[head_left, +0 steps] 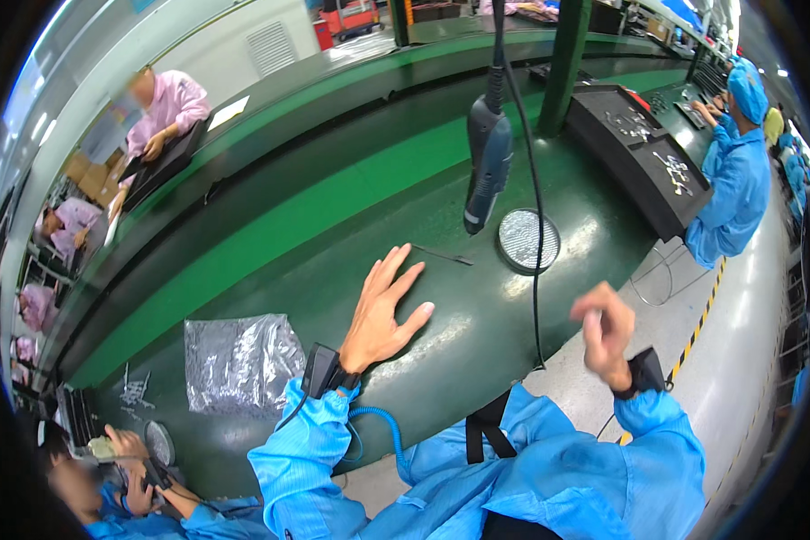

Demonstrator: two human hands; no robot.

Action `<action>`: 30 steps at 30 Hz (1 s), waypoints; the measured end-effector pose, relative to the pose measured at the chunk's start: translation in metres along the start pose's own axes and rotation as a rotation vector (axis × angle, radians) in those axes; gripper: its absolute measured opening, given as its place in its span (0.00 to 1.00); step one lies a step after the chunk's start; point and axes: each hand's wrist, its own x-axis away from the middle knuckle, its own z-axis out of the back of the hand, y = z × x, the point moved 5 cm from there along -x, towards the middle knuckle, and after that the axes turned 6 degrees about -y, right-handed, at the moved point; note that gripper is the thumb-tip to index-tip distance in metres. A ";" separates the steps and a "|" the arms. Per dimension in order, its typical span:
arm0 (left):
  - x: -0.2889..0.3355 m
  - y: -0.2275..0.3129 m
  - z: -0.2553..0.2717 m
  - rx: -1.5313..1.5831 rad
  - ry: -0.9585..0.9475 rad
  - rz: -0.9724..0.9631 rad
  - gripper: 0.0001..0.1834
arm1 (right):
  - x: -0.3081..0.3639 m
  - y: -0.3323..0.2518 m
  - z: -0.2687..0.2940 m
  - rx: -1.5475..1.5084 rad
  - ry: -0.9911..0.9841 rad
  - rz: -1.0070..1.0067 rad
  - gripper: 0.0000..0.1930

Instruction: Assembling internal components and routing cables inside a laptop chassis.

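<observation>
My left hand (382, 315) lies open on the green tabletop (441, 342), palm down with fingers spread. Just past its fingertips is a thin dark stick-like piece (445, 256) with a thicker end; its kind is unclear. My right hand (605, 328) is raised near the table's front edge, fingers curled in toward the thumb and slightly blurred. Whatever it may hold is hidden. Between and beyond my hands hangs a blue-grey electric screwdriver (489, 162), tip down. A round dish (528, 239) with a silvery ridged surface sits to its right, crossed by a black cable (537, 297).
A clear plastic bag (243, 364) of grey pieces lies left of my hand. Black trays (634, 148) with small metal parts stand at the far right, by a green post (565, 67). Co-workers sit at right, lower left and across the bench. A blue coiled cord (391, 432) runs from my left sleeve.
</observation>
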 end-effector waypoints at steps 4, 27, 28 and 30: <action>-0.008 0.011 -0.003 -0.110 -0.083 -0.033 0.38 | 0.020 -0.074 -0.068 -0.404 -0.768 0.193 0.06; -0.016 0.014 -0.012 -0.236 -0.165 0.009 0.45 | 0.177 0.031 -0.290 -0.322 -1.109 -0.203 0.19; -0.018 0.013 -0.012 -0.237 -0.169 0.008 0.45 | 0.181 0.030 -0.293 -0.327 -1.110 -0.206 0.19; -0.022 0.015 -0.015 -0.256 -0.145 -0.003 0.45 | 0.189 0.026 -0.300 -0.344 -1.114 -0.195 0.19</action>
